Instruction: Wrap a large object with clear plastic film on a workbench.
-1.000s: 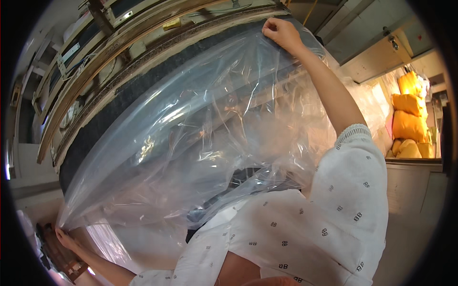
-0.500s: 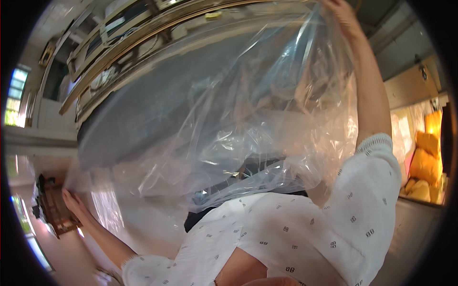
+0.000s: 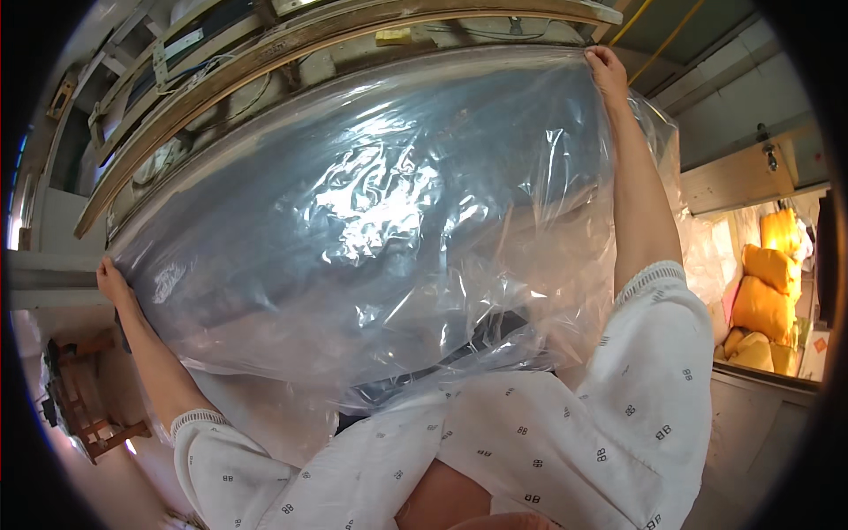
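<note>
Clear plastic sheet (image 3: pixel 380 212), one, large: held taut between left hand (image 3: pixel 113 284) and right hand (image 3: pixel 609 72), the fingers of each pinched together on an edge. Film transparent, glossy, colourless; bright crinkled glare midway between the grips, fine creases elsewhere, looser folds below the right grip and gathered against the wearer's white shirt (image 3: pixel 539 424), short-sleeved, small dark motifs. Dark surface (image 3: pixel 212 212), broad, blue-grey through the film: directly beneath the sheet, between the two grips. Wooden rail (image 3: pixel 221 85), long, brown: beyond the sheet, running past both grips on the far side. Yellow piece (image 3: pixel 395 37), small: behind that rail, to the left of the right grip. Brown wooden frame (image 3: pixel 93 397): below the left grip. Yellow-orange bundles (image 3: pixel 767 305), plump, stacked inside a lit opening: well to the right of the right grip; their contents cannot be told.
</note>
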The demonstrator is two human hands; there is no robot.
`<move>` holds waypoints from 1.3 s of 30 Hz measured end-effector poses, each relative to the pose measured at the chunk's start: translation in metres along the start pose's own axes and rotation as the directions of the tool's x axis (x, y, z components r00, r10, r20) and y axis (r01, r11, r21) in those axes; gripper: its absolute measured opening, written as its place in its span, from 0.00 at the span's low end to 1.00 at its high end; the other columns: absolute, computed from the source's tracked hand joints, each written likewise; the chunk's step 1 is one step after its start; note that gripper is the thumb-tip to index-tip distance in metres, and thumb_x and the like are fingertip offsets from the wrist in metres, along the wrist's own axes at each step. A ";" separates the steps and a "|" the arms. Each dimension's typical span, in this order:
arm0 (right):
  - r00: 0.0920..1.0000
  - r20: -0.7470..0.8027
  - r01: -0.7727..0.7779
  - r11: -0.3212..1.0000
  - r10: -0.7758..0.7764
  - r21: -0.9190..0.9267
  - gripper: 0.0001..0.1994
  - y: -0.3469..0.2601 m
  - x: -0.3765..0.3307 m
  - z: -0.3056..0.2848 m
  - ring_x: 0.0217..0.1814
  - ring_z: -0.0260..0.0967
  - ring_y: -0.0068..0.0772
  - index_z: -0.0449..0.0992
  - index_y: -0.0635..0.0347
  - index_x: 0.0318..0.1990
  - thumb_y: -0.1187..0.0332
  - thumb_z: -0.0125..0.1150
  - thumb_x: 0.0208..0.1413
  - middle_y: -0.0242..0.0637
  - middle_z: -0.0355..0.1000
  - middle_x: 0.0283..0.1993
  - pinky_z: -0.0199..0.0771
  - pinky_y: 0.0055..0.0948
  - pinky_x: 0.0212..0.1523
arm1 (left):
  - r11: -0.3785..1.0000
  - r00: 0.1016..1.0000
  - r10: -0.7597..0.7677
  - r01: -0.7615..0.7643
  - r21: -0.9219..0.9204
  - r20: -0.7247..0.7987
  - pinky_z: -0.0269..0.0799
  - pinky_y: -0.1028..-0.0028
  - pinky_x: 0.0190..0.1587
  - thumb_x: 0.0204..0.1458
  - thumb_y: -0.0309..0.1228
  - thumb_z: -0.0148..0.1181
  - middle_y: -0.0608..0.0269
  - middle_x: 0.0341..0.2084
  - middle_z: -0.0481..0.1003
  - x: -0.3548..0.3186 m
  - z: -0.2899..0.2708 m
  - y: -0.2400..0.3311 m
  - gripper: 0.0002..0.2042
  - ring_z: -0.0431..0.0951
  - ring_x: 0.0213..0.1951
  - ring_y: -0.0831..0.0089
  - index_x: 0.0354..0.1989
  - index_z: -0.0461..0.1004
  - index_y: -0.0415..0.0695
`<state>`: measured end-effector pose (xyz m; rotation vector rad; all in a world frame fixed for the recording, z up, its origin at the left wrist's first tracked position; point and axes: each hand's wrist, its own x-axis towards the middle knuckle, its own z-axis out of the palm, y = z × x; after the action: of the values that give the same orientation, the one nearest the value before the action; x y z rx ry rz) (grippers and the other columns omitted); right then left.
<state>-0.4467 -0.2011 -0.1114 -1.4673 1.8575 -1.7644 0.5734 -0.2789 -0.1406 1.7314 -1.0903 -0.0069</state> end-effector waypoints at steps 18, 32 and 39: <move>0.964 -0.205 0.031 0.833 -0.172 -0.553 0.21 0.014 0.024 0.011 0.40 0.60 0.40 0.66 0.63 0.32 0.56 0.62 0.36 0.44 0.61 0.38 0.62 0.31 0.44 | 0.971 0.986 -0.163 0.153 0.182 0.041 0.65 0.76 0.35 0.46 0.38 0.54 0.56 0.31 0.73 0.030 0.024 0.016 0.18 0.71 0.30 0.74 0.35 0.72 0.32; 0.931 -0.345 0.016 0.959 -0.118 -0.283 0.21 0.014 0.029 0.006 0.43 0.60 0.46 0.68 0.69 0.31 0.54 0.50 0.49 0.51 0.65 0.37 0.57 0.36 0.46 | 0.882 0.916 -0.293 0.149 -0.447 -0.274 0.68 0.70 0.38 0.51 0.35 0.36 0.51 0.31 0.70 0.029 0.005 0.011 0.19 0.72 0.34 0.63 0.32 0.68 0.29; 0.996 -0.055 -0.085 0.836 0.066 -0.543 0.26 0.003 0.031 -0.003 0.48 0.60 0.50 0.70 0.68 0.35 0.47 0.42 0.51 0.52 0.65 0.41 0.57 0.40 0.47 | 0.972 0.990 -0.139 0.130 0.195 0.033 0.62 0.73 0.47 0.53 0.44 0.42 0.55 0.38 0.71 0.033 0.005 0.005 0.22 0.69 0.39 0.67 0.38 0.70 0.34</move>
<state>-0.4658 -0.2227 -0.0983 -1.5001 2.5422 -1.2765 0.5869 -0.3046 -0.1234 1.9864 -1.0325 -0.0275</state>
